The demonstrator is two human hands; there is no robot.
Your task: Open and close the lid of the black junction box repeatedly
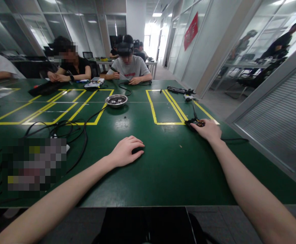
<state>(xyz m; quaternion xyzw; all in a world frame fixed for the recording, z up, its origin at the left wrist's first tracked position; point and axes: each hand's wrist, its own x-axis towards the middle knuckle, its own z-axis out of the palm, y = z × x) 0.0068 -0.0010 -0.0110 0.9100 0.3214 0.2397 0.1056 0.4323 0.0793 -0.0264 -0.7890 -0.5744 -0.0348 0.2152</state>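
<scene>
My left hand (126,152) rests on the green table, with its thumb apart from its curved fingers and nothing in its grasp. Farther right, my right hand (210,130) has its thumb and fingers around a small black device (196,123) with orange-brown round parts; its exact kind is unclear. The device lies at the near side of a yellow-taped area, and my palm and fingers cover its right end. A dark cable (194,110) runs from it toward a small white piece (188,97). Beyond that lies a folded black tripod-like stand (181,90).
A metal bowl (116,100) with small shiny parts stands mid-table. Black cables (59,127) coil at left beside a blurred-out object (36,166). Yellow tape (151,106) marks the green table (143,183). Across it a person (129,67) holds a tool; others sit at left.
</scene>
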